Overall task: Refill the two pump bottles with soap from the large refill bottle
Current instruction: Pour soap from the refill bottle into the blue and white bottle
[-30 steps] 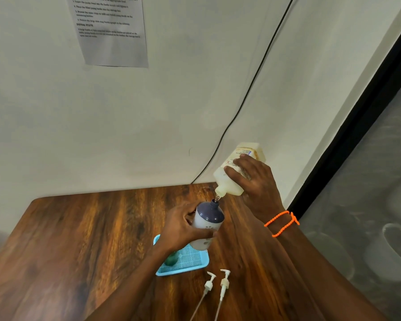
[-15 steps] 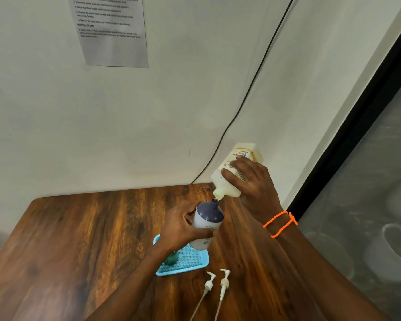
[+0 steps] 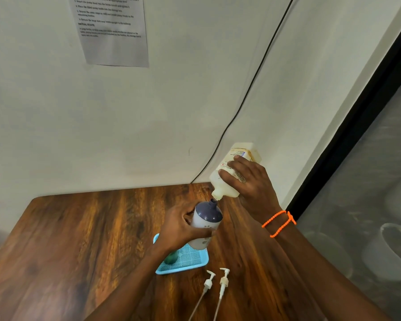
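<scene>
Left of the hands the tabletop (image 3: 79,239) lies bare; below them sit the blue tray (image 3: 195,262) and two pump heads (image 3: 217,278).

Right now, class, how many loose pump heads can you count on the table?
2, side by side on the wooden table near the blue tray: left pump head, right pump head.

Wall paper sheet (image 3: 112,31) reads "INITIAL STATE".
</scene>
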